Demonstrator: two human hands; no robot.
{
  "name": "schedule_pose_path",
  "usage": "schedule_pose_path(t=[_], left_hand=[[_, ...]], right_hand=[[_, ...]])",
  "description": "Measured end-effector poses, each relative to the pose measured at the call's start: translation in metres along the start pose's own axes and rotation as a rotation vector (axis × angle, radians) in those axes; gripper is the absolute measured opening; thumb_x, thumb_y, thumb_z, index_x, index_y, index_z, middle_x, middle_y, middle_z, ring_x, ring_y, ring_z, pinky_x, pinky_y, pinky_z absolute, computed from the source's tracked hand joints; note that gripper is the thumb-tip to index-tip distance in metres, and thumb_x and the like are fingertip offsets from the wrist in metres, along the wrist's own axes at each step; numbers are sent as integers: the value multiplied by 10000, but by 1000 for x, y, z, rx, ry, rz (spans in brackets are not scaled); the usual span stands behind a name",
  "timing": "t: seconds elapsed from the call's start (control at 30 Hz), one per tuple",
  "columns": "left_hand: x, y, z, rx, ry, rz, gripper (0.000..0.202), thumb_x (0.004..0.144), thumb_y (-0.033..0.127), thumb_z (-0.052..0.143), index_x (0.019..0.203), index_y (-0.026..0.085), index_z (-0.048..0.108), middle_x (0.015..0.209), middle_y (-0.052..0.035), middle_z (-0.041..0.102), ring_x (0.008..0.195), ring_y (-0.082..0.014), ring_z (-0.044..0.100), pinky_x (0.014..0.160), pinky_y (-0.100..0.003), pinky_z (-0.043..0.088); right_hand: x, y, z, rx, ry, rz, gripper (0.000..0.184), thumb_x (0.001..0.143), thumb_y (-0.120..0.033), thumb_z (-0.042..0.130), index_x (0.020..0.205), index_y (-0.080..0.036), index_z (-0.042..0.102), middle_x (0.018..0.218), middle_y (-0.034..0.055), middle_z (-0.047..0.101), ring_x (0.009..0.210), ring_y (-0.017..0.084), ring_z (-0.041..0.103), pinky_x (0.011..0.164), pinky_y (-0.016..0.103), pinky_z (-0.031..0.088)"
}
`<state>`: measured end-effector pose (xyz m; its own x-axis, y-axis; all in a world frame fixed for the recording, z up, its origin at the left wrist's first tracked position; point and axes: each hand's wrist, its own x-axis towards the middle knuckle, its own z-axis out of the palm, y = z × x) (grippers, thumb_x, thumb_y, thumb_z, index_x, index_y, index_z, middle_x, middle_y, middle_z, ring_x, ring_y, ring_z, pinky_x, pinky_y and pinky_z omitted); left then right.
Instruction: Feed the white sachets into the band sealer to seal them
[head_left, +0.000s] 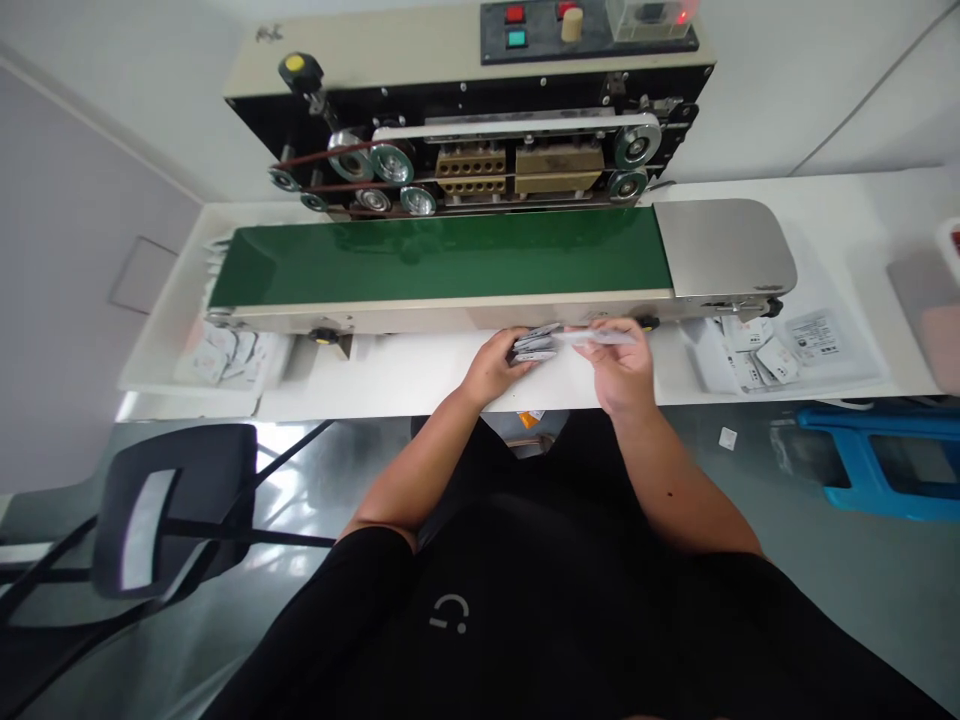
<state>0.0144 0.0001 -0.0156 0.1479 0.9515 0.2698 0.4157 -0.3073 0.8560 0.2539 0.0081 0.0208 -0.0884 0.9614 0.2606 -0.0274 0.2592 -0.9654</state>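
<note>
My left hand (495, 368) is closed around a small stack of flat packets (534, 346) just in front of the sealing machine. Beside it, my right hand (621, 362) pinches a single thin clear packet (592, 338), held flat and touching the top of the stack. Both hands hover over the white table (420, 375), close to the front rail of the green conveyor belt (442, 255), which carries nothing.
The band sealer (480, 120) with its control panel (585, 28) stands behind the belt. Loose packets lie at the table's right (772, 355) and left (225, 355). A black chair (176, 510) is at lower left, a blue stool (885, 465) at right.
</note>
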Motion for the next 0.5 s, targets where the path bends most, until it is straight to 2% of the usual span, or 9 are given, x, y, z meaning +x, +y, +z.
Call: schedule_pose_path(t=[0.1, 0.17, 0.23, 0.3, 0.4, 0.5], left_hand=[[0, 0, 0, 18, -9, 4, 537, 845, 324, 881, 1338, 229, 690, 1236, -137, 768, 1134, -312, 736, 989, -459, 583], [0, -3, 1, 38, -8, 13, 532, 854, 321, 874, 1339, 222, 681, 1232, -137, 767, 1126, -307, 738, 981, -461, 592], [0, -5, 2, 52, -9, 30, 532, 863, 315, 869, 1347, 219, 670, 1236, -132, 767, 1130, -295, 740, 983, -452, 599], [0, -7, 2, 61, -14, 48, 541, 871, 302, 863, 1364, 218, 659, 1254, -128, 765, 1155, -283, 737, 1003, -437, 599], [-1, -7, 2, 70, -18, 58, 541, 877, 295, 859, 1371, 217, 652, 1265, -126, 764, 1169, -279, 734, 1013, -430, 597], [-1, -4, 1, 73, -17, 52, 533, 876, 281, 858, 1365, 220, 655, 1262, -129, 764, 1169, -290, 733, 1013, -440, 594]], right_hand=[[24, -39, -16, -15, 66, 30, 561, 963, -533, 761, 1404, -293, 511, 1320, 104, 669, 1118, 245, 743, 827, 421, 699], [51, -66, -29, -21, 133, 67, 545, 945, -460, 806, 1382, -242, 564, 1293, 119, 702, 1019, 221, 759, 718, 332, 682], [82, -90, -43, -1, 236, 129, 438, 925, -356, 846, 1259, -162, 638, 1136, 121, 754, 807, 159, 743, 606, 242, 628], [112, -108, -56, 0, 342, 210, 288, 926, -218, 840, 1131, -104, 672, 945, 106, 767, 600, 97, 657, 520, 191, 553], [146, -120, -65, -87, 437, 331, 102, 974, -59, 737, 1064, -62, 690, 759, 78, 733, 444, 60, 540, 463, 177, 469], [172, -114, -61, -120, 447, 412, 49, 1006, -37, 682, 1053, -26, 686, 620, 29, 658, 411, 54, 513, 467, 169, 424]])
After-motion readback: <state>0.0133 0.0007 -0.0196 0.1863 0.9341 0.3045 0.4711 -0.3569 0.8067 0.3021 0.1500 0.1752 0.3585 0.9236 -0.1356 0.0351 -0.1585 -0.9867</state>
